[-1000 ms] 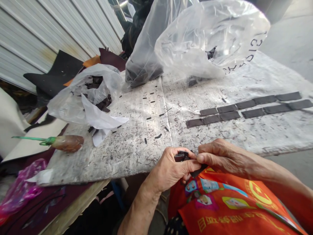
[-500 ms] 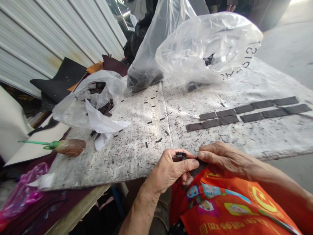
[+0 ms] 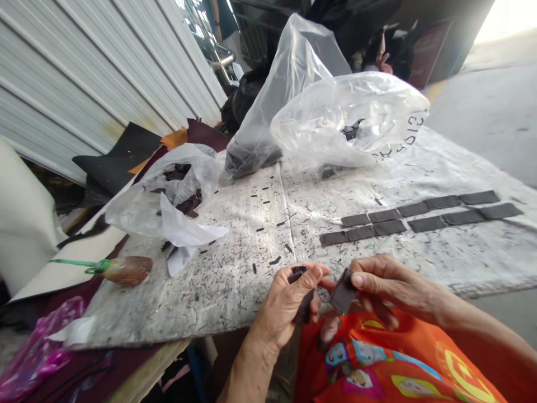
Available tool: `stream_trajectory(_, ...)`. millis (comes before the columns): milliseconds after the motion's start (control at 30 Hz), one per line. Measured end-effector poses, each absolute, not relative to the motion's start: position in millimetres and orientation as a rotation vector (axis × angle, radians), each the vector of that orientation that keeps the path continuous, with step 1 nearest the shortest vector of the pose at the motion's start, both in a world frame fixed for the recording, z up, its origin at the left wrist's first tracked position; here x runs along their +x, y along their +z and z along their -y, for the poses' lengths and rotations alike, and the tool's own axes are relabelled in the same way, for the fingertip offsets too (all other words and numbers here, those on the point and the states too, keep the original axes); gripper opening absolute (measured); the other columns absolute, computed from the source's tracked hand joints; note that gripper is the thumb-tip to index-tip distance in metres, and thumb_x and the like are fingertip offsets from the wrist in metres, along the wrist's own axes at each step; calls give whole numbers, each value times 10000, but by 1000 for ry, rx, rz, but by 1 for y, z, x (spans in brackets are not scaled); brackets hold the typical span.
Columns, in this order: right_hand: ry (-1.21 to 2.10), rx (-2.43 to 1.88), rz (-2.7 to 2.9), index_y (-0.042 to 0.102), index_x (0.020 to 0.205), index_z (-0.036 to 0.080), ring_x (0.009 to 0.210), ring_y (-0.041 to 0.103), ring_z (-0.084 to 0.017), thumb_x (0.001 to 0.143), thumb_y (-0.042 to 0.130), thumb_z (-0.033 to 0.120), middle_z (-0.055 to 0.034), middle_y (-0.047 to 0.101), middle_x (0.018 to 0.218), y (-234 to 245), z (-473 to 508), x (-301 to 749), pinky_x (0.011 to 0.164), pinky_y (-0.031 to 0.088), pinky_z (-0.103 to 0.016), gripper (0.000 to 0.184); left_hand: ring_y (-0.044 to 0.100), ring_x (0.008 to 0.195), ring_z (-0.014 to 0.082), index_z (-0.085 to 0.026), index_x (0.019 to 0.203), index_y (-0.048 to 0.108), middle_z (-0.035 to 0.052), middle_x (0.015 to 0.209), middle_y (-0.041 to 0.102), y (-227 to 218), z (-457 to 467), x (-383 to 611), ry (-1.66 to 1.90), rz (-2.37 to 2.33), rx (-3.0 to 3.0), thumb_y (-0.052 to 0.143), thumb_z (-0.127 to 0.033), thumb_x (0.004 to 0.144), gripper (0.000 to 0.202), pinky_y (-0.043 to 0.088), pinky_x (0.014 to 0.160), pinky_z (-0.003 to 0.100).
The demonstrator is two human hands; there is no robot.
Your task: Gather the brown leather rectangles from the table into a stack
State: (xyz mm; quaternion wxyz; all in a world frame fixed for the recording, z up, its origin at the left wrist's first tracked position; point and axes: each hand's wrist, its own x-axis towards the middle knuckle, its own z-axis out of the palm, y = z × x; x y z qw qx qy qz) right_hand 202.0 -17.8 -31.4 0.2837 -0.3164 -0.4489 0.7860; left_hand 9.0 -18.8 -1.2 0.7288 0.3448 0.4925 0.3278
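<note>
At the near edge of the scarred grey cutting board (image 3: 235, 268) my left hand (image 3: 289, 305) pinches a small stack of dark leather pieces (image 3: 298, 274) between thumb and fingers. My right hand (image 3: 388, 285) pinches a single dark leather piece (image 3: 343, 292) held just beside the stack, a little apart from it. Both hands hover over my orange apron (image 3: 398, 364). Two rows of dark leather rectangles (image 3: 415, 215) lie flat on the board to the right.
Two large clear plastic bags (image 3: 335, 112) with dark scraps stand at the back. A smaller crumpled bag (image 3: 168, 190) lies left. A green-shafted tool with a brown handle (image 3: 113, 268) rests at the board's left edge. Leather sheets (image 3: 121, 157) lean by a corrugated shutter.
My right hand has pulled one dark piece off the stack and drawn it to the right. The view has tilted upward, showing more of the background.
</note>
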Motion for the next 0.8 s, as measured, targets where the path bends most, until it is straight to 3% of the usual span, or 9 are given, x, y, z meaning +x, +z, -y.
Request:
stream_trajectory(133, 1981, -866, 1484, 529, 672, 165, 374, 431, -49, 870, 515, 505, 57, 461, 490, -19, 16, 203, 353, 250, -158, 393, 462, 363, 65, -126, 919, 632, -3, 612, 577, -12, 24, 19, 683, -981, 689, 675, -534, 715, 459, 372, 341, 183)
stream_trajectory(367, 1405, -1288, 1910, 517, 652, 176, 529, 428, -88, 876, 511, 401, 20, 528, 584, 8, 6, 206, 476, 298, -212, 318, 545, 396, 122, -157, 989, 531, 3, 522, 596, -30, 21, 29, 611, -904, 514, 765, -552, 595, 604, 340, 362, 178)
stream_trajectory(567, 1421, -1156, 1733, 561, 781, 206, 577, 510, -108, 901, 440, 425, 0, 606, 645, 10, -7, 222, 529, 370, -213, 277, 536, 380, 83, -134, 900, 589, 46, 621, 651, -13, -10, 44, 603, -827, 549, 809, -453, 586, 499, 307, 346, 159)
stream_trajectory(700, 1391, -1268, 1530, 516, 746, 224, 466, 384, -97, 861, 391, 605, 20, 462, 578, -4, -13, 249, 363, 271, -194, 417, 508, 430, 51, -131, 855, 644, 21, 664, 607, 28, -49, 67, 616, -868, 480, 767, -299, 678, 274, 304, 351, 134)
stream_trajectory(800, 1392, -1316, 1451, 481, 673, 230, 428, 358, -97, 839, 418, 628, 12, 443, 567, -21, -7, 274, 309, 254, -195, 436, 491, 462, 42, -102, 872, 650, 22, 688, 578, 58, -91, 90, 662, -842, 531, 731, -215, 714, 211, 320, 367, 122)
